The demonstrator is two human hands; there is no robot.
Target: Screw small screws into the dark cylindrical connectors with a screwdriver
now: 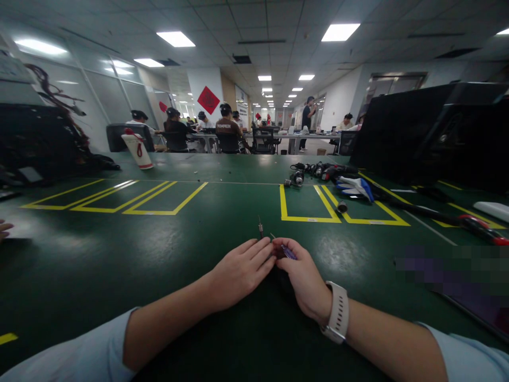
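Green tabletop (178, 254), with white cup (138, 151) at left. Then left hand (240, 268), fingers extended together, grip impossible to tell; slim metal-tipped piece (261, 229) just beyond the fingertips. Alongside, right hand (304, 276), pinching purple piece (289, 253). Seemingly mid-handling, neither piece set down yet; amount left unclear. Farther right, black cable (421, 210).

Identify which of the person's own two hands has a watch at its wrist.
The right hand, the one holding the purple object: a pale watch strap circles its wrist. The left hand has a bare wrist.
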